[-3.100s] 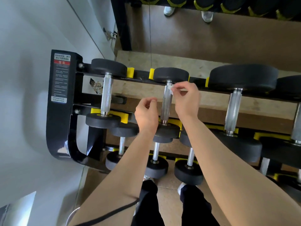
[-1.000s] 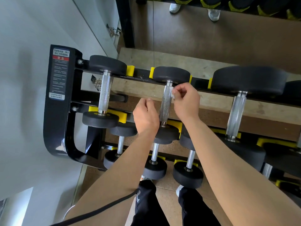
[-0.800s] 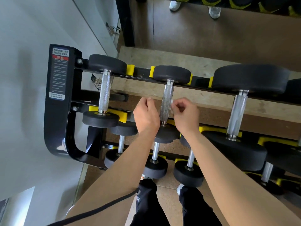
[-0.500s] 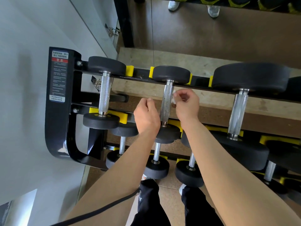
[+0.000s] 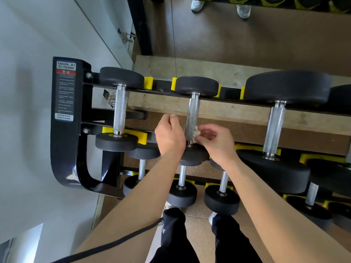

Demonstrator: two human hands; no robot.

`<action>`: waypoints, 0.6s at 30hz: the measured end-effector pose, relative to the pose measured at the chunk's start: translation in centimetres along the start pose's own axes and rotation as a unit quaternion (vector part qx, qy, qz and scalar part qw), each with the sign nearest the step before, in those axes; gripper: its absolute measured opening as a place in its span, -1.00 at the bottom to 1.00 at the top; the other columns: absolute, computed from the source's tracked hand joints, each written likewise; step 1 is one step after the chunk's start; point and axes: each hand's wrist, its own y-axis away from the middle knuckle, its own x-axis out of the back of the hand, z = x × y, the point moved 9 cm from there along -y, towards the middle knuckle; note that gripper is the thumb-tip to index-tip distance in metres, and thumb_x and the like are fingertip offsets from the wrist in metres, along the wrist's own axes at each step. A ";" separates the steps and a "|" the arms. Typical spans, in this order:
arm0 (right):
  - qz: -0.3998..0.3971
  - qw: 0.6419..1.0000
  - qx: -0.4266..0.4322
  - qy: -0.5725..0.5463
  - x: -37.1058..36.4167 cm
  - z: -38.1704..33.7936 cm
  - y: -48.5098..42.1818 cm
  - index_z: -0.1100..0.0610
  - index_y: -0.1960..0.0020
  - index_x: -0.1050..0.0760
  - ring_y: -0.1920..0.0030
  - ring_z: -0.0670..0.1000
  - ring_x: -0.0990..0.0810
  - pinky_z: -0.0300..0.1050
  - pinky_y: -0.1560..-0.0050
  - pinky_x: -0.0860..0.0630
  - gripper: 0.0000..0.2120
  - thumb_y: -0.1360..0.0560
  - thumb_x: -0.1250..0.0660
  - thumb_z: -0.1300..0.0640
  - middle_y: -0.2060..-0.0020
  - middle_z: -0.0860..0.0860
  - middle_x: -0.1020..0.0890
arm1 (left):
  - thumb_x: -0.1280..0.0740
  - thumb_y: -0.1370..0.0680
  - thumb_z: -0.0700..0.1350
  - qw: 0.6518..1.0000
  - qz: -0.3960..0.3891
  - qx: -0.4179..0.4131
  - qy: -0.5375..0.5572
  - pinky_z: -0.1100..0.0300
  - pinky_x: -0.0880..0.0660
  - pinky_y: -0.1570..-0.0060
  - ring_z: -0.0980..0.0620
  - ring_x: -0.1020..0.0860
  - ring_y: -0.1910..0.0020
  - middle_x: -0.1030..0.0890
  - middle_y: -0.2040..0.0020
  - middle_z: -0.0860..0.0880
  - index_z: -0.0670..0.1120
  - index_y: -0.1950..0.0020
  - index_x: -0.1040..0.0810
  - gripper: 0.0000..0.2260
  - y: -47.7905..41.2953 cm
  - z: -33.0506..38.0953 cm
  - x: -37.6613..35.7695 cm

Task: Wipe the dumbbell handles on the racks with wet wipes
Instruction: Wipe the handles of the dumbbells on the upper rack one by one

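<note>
A black dumbbell rack (image 5: 64, 141) holds black dumbbells with knurled silver handles on its top tier. My right hand (image 5: 218, 143) pinches a small crumpled white wet wipe (image 5: 196, 134) against the lower right side of the second dumbbell's handle (image 5: 192, 114). My left hand (image 5: 170, 137) is curled in a loose fist just left of that handle, near its lower end; whether it touches the handle is hidden. The first dumbbell's handle (image 5: 120, 111) stands to the left, a larger dumbbell's handle (image 5: 274, 128) to the right.
Smaller dumbbells (image 5: 182, 192) sit on a lower tier below my hands. A white wall (image 5: 24, 92) runs along the left of the rack. A mirror (image 5: 247, 31) stands behind it above a wooden ledge (image 5: 218, 71). My legs in black trousers (image 5: 174, 240) are near the floor.
My right hand with the wipe has slid down the second handle from near the upper weight to its lower end. My left hand has stayed beside the handle.
</note>
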 end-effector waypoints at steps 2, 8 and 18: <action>-0.011 1.000 -0.002 -0.003 -0.1 -0.1 -0.1 -0.04 -0.06 -0.63 0.07 -0.08 -0.68 0.03 -0.09 -0.62 -0.69 -0.40 -0.58 0.22 0.12 -0.10 -0.69 | -0.14 -0.68 -0.07 1.000 0.000 0.002 0.000 0.07 -0.51 0.14 0.00 -0.56 0.20 -0.60 0.24 -0.04 -0.15 0.12 -0.57 -0.70 0.1 0.0 0.0; 0.081 0.995 0.009 -0.051 0.2 -0.2 -0.6 -0.04 0.08 -0.66 0.10 -0.11 -0.67 -0.02 -0.06 -0.63 -0.83 -0.45 -0.53 0.22 0.16 -0.13 -0.70 | -0.14 -0.69 -0.05 1.000 0.002 -0.003 -0.006 -0.01 -0.55 0.09 -0.01 -0.58 0.17 -0.59 0.24 -0.03 -0.12 0.11 -0.56 -0.70 0.0 0.0 0.0; 0.129 0.991 0.016 -0.027 0.7 -2.3 -2.3 -0.01 -0.02 -0.64 0.04 -0.23 -0.60 -0.28 -0.06 -0.52 -0.89 -0.53 -0.44 0.17 0.11 -0.21 -0.64 | -0.14 -0.68 -0.07 1.000 0.003 -0.003 -0.005 0.03 -0.55 0.11 0.06 -0.56 0.22 -0.59 0.25 0.00 -0.07 0.16 -0.56 -0.70 0.1 0.0 0.0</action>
